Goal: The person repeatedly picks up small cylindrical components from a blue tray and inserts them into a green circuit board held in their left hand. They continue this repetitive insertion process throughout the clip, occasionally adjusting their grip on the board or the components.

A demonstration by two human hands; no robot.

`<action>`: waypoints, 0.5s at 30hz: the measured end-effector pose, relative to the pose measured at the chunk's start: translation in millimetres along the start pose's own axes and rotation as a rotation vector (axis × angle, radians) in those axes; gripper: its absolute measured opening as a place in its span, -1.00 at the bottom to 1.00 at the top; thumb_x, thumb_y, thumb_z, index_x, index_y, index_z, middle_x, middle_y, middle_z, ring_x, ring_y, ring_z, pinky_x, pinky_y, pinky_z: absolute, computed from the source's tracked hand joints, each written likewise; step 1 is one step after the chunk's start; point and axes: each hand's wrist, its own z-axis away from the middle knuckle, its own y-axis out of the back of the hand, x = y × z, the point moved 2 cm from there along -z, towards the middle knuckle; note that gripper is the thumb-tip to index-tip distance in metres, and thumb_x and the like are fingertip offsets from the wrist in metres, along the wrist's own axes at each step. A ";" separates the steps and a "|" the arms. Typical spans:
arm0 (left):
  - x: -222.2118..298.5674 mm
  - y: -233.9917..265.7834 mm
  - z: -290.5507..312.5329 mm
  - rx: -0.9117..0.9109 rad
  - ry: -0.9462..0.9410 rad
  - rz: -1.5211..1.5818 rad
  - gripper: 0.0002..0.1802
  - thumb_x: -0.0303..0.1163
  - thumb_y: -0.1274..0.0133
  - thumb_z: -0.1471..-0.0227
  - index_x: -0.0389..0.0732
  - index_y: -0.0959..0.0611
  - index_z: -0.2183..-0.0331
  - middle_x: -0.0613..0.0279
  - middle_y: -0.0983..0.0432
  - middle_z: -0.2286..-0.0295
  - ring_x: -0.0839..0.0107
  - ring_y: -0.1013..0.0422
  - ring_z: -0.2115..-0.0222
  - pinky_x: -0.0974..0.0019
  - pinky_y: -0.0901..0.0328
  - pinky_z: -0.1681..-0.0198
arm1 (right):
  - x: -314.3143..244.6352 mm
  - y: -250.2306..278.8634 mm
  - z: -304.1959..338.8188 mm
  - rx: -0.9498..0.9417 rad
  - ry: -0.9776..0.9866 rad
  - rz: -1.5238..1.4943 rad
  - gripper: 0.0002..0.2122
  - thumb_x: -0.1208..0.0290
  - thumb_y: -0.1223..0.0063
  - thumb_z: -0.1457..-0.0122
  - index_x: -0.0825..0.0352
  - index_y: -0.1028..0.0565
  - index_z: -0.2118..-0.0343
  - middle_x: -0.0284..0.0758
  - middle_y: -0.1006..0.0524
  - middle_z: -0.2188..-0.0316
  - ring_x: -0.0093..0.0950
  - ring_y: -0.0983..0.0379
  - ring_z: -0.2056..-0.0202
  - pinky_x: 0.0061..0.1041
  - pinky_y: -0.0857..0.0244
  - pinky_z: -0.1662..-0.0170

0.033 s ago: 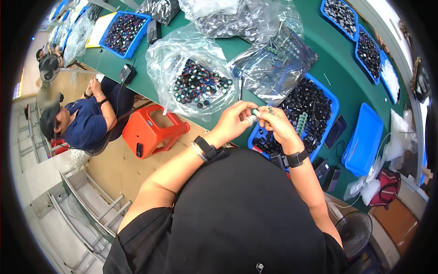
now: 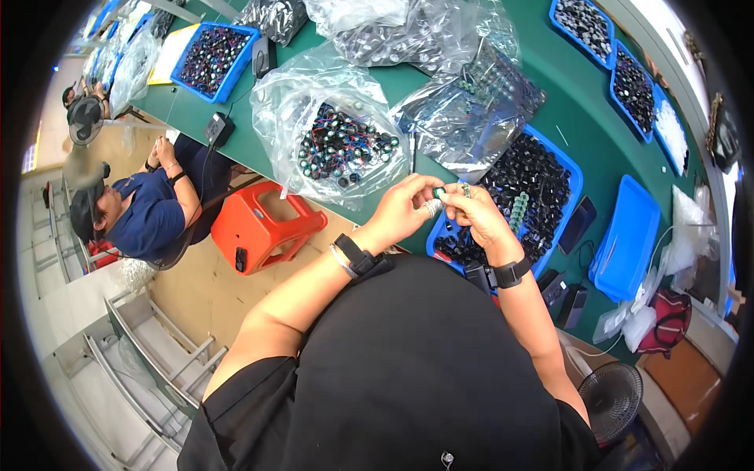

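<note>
My left hand and my right hand meet at the near edge of the bench, with thumbs and fingertips pinched together. Between them is a small round green part; its detail is too small to make out. Silvery wrapping shows around a finger of my left hand. Just beyond and beneath my right hand stands a blue bin full of small black parts. A strip of green pieces lies on top of them. Left of my hands, a clear plastic bag holds round black-and-green parts with red and blue wires.
Plastic bags of parts cover the bench's far middle. Blue bins stand at right, beside a dark phone-like slab. A red stool and a seated person are at left. A fan stands lower right.
</note>
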 end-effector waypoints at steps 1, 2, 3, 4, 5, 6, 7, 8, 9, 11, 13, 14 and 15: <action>1.2 -1.6 0.0 -0.011 -0.021 -0.017 -0.66 -0.61 -0.13 0.15 -0.22 -0.55 0.22 0.32 -0.36 0.48 0.56 -0.32 0.51 0.46 -0.29 0.42 | 1.2 1.5 2.9 -0.027 0.005 -0.042 -0.89 0.36 -0.07 -0.06 0.28 -0.50 0.45 -0.49 -0.39 0.69 -0.78 -0.11 0.73 -0.77 0.14 0.68; 3.7 -2.8 0.1 -0.018 -0.038 -0.040 -0.65 -0.62 -0.13 0.16 -0.23 -0.55 0.22 0.32 -0.36 0.49 0.55 -0.33 0.51 0.46 -0.29 0.41 | 1.9 2.4 5.2 -0.018 0.006 -0.060 -0.90 0.38 -0.06 -0.05 0.28 -0.49 0.46 -0.48 -0.39 0.69 -0.78 -0.11 0.73 -0.77 0.13 0.68; 6.5 -4.5 0.4 -0.026 -0.054 -0.061 -0.65 -0.62 -0.13 0.16 -0.23 -0.55 0.22 0.31 -0.36 0.49 0.54 -0.33 0.50 0.45 -0.29 0.41 | 1.2 1.9 8.6 -0.008 0.006 -0.078 -0.91 0.39 -0.05 -0.05 0.28 -0.49 0.47 -0.48 -0.39 0.69 -0.78 -0.11 0.73 -0.76 0.13 0.68; 8.8 -6.2 1.0 -0.034 -0.071 -0.082 -0.64 -0.62 -0.13 0.17 -0.23 -0.55 0.22 0.30 -0.36 0.49 0.53 -0.33 0.50 0.44 -0.29 0.41 | 1.1 2.1 11.2 0.002 0.006 -0.096 -0.92 0.41 -0.05 -0.04 0.28 -0.49 0.48 -0.48 -0.39 0.69 -0.77 -0.11 0.73 -0.76 0.13 0.68; 10.5 -7.6 1.6 -0.031 -0.088 -0.096 -0.64 -0.62 -0.13 0.17 -0.24 -0.54 0.21 0.29 -0.36 0.49 0.51 -0.33 0.50 0.44 -0.29 0.40 | 3.0 3.5 12.0 0.001 0.023 -0.091 -0.92 0.41 -0.05 -0.04 0.28 -0.49 0.48 -0.48 -0.39 0.69 -0.77 -0.12 0.73 -0.76 0.12 0.67; 12.1 -8.8 2.2 -0.030 -0.105 -0.111 -0.64 -0.61 -0.13 0.17 -0.24 -0.54 0.21 0.28 -0.36 0.49 0.50 -0.34 0.50 0.43 -0.29 0.40 | 5.8 4.9 12.1 0.001 0.040 -0.087 -0.92 0.41 -0.05 -0.04 0.29 -0.49 0.48 -0.48 -0.39 0.69 -0.77 -0.13 0.73 -0.76 0.11 0.67; 13.5 -9.9 2.9 -0.028 -0.122 -0.125 -0.64 -0.61 -0.13 0.17 -0.25 -0.54 0.21 0.27 -0.36 0.49 0.49 -0.34 0.49 0.42 -0.30 0.39 | 7.6 5.9 12.6 0.000 0.056 -0.082 -0.92 0.41 -0.05 -0.04 0.29 -0.49 0.48 -0.48 -0.39 0.69 -0.77 -0.14 0.73 -0.76 0.10 0.67; 14.6 -11.1 3.7 -0.034 -0.128 -0.126 -0.64 -0.61 -0.12 0.17 -0.25 -0.54 0.21 0.27 -0.36 0.49 0.48 -0.34 0.49 0.41 -0.30 0.39 | 9.1 6.5 14.4 0.014 0.069 -0.084 -0.92 0.41 -0.05 -0.04 0.30 -0.49 0.48 -0.49 -0.39 0.69 -0.77 -0.15 0.72 -0.76 0.08 0.66; 15.8 -11.6 4.3 -0.039 -0.135 -0.129 -0.64 -0.61 -0.12 0.16 -0.25 -0.53 0.21 0.26 -0.36 0.49 0.47 -0.34 0.48 0.41 -0.30 0.38 | 9.9 5.4 16.5 0.025 0.083 -0.086 -0.92 0.42 -0.05 -0.04 0.30 -0.49 0.48 -0.49 -0.39 0.69 -0.77 -0.16 0.71 -0.76 0.07 0.66; 16.0 -11.3 5.4 -0.045 -0.136 -0.137 -0.64 -0.60 -0.12 0.16 -0.24 -0.53 0.21 0.26 -0.36 0.49 0.47 -0.34 0.48 0.40 -0.30 0.37 | 11.0 3.3 17.1 0.031 0.096 -0.077 -0.91 0.42 -0.07 -0.04 0.31 -0.49 0.46 -0.50 -0.40 0.68 -0.76 -0.20 0.69 -0.76 0.02 0.63; 12.7 -10.4 7.0 -0.048 -0.123 -0.144 -0.64 -0.59 -0.12 0.15 -0.24 -0.53 0.20 0.27 -0.37 0.49 0.47 -0.34 0.47 0.41 -0.29 0.38 | 11.5 1.2 17.7 0.022 0.093 -0.056 -0.89 0.40 -0.09 -0.05 0.33 -0.50 0.42 -0.49 -0.41 0.64 -0.74 -0.24 0.66 -0.75 -0.05 0.59; 11.2 -7.4 6.7 -0.026 -0.117 -0.143 -0.65 -0.57 -0.12 0.14 -0.23 -0.54 0.20 0.27 -0.38 0.49 0.48 -0.34 0.47 0.41 -0.29 0.38 | 10.3 0.1 19.0 0.026 0.096 -0.021 -0.86 0.39 -0.10 -0.06 0.34 -0.51 0.40 -0.48 -0.41 0.61 -0.72 -0.26 0.64 -0.73 -0.08 0.57; 8.5 -3.8 5.4 -0.010 -0.113 -0.142 -0.66 -0.56 -0.12 0.13 -0.23 -0.54 0.20 0.27 -0.38 0.49 0.49 -0.35 0.47 0.41 -0.29 0.38 | 7.1 -1.2 22.6 0.036 0.100 0.008 -0.84 0.37 -0.11 -0.06 0.35 -0.51 0.37 -0.47 -0.42 0.58 -0.71 -0.28 0.62 -0.72 -0.11 0.54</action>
